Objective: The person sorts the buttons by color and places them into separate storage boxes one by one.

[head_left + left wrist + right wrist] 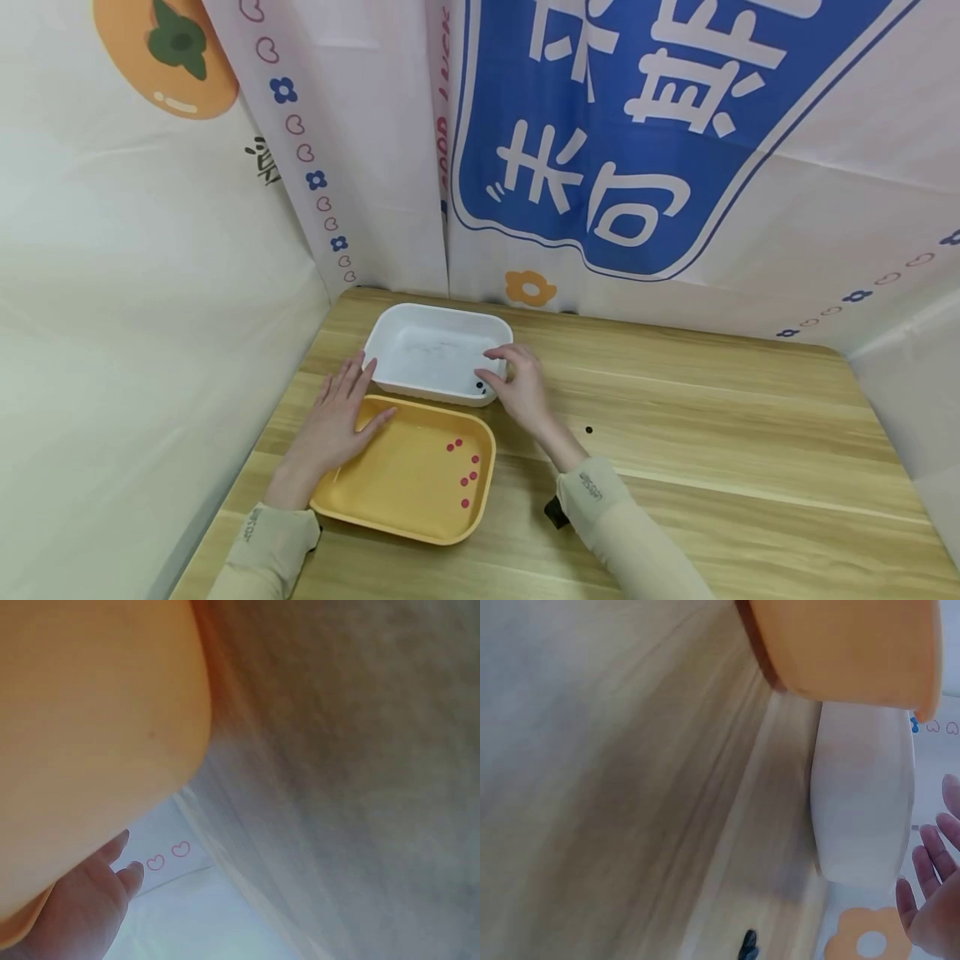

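Observation:
Over the right end of the white tray (420, 321) is my right hand (521, 392), thumb and fingertips apart with nothing visible between them. A couple of small black pieces (480, 385) lie in the tray just below the thumb. My left hand (333, 425) lies with spread fingers across the back left corner of the yellow tray (397, 500), its fingertips at the white tray's left end. Several small round red pieces (464, 482) are scattered along the right side of the yellow tray. In the right wrist view, my right fingers (926, 866) look loosely bent beside the white tray.
A single black piece (588, 430) lies on the wooden table (720, 450), right of my right hand. White printed cloth (390, 167) hangs behind and on both sides of the table. The yellow tray stands directly in front of the white one.

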`<act>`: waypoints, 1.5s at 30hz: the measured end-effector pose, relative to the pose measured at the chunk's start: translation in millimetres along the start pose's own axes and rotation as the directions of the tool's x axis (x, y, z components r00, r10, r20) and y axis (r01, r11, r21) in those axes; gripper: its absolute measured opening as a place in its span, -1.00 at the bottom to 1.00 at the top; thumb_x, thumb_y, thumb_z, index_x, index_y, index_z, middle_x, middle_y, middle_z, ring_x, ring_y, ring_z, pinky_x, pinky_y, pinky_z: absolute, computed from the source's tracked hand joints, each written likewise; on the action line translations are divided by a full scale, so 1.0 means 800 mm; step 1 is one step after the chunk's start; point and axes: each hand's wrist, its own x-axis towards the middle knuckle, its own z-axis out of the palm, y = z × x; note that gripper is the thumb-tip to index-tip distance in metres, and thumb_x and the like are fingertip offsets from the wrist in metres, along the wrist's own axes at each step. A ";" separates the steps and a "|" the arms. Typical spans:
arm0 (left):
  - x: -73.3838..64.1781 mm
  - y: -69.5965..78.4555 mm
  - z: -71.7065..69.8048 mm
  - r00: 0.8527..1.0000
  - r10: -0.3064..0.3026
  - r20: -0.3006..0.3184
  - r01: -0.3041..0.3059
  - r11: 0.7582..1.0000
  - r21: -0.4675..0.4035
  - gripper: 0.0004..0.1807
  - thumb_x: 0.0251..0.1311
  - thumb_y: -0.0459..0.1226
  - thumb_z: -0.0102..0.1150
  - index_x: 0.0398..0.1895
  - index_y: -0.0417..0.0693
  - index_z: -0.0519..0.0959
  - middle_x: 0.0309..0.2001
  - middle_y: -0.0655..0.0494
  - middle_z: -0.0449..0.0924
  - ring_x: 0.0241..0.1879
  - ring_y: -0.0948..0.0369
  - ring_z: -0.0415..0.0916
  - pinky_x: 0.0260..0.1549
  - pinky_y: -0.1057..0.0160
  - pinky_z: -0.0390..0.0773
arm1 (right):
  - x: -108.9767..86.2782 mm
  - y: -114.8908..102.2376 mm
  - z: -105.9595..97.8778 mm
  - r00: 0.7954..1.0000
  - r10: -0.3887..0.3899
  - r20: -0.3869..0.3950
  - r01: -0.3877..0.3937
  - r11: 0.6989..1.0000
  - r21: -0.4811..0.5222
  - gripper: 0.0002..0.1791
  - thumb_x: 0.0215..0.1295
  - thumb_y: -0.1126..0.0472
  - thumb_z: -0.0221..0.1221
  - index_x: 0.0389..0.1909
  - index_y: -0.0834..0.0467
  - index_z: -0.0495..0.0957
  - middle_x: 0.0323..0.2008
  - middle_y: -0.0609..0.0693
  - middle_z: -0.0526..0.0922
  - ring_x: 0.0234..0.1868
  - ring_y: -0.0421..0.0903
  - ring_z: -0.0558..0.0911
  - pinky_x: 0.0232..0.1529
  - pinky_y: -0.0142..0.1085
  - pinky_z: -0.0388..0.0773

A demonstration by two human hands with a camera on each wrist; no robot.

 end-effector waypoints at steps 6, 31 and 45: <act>0.000 0.002 -0.003 1.000 -0.005 -0.004 0.005 1.000 0.002 0.01 0.59 0.18 0.14 0.82 -0.15 -0.02 0.81 -0.30 -0.17 0.78 -0.34 -0.13 0.74 -0.43 -0.07 | -0.016 0.014 -0.018 0.999 -0.034 -0.030 0.034 0.999 0.002 -0.62 0.28 0.32 0.54 0.09 0.33 0.75 0.12 0.27 0.80 0.24 0.26 0.70 0.42 0.21 0.61; 0.002 -0.001 0.001 1.000 -0.004 -0.011 0.004 1.000 -0.001 0.03 0.58 0.23 0.11 0.82 -0.13 -0.03 0.81 -0.30 -0.17 0.77 -0.36 -0.11 0.72 -0.46 -0.04 | -0.092 0.064 -0.092 0.952 0.227 0.205 -0.217 0.974 -0.070 -0.52 0.30 0.42 0.49 0.22 0.40 0.65 -0.41 0.06 0.73 -0.51 -0.34 0.52 -0.49 -0.50 0.49; 0.000 0.002 0.001 1.000 -0.010 0.006 0.010 1.000 0.004 0.01 0.59 0.21 0.11 0.83 -0.11 -0.04 0.82 -0.28 -0.18 0.78 -0.33 -0.12 0.75 -0.42 -0.08 | -0.099 0.067 -0.086 0.938 0.268 0.221 -0.221 0.951 -0.215 -0.89 0.30 0.43 0.46 -0.28 0.19 0.74 -0.47 -0.05 0.68 -0.43 -0.27 0.54 -0.36 -0.43 0.49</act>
